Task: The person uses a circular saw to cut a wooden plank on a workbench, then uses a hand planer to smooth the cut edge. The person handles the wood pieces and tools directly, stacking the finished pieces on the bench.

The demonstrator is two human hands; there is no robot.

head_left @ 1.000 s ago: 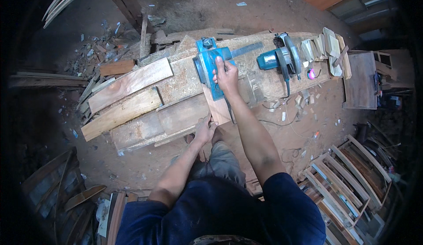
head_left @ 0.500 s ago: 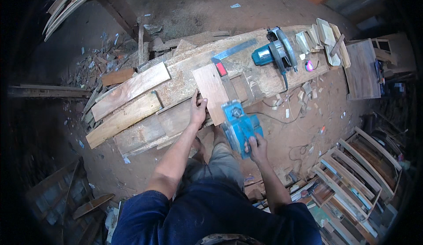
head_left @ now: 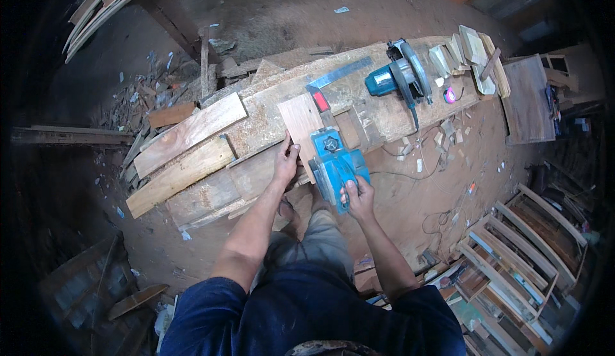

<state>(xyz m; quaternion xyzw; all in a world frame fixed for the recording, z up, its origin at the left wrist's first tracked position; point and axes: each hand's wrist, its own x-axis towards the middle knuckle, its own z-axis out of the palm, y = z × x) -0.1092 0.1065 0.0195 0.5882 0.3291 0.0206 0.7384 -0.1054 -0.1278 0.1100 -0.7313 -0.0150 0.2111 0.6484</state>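
Going left to right: loose planks (head_left: 186, 135) lie at nine o'clock of the workpiece, on the long sawdust-strewn bench (head_left: 269, 119). The left hand (head_left: 286, 162) lies flat with spread fingers against the near edge of the small reddish board (head_left: 301, 122), pinning it, not clenched. The blue electric planer (head_left: 336, 167), a second ago out at the board's far end, has been drawn back to its near end at five o'clock; the right hand (head_left: 359, 196) clenches its rear handle. That pass looks finished. A circular saw (head_left: 397, 77) rests at two o'clock. No containers show.
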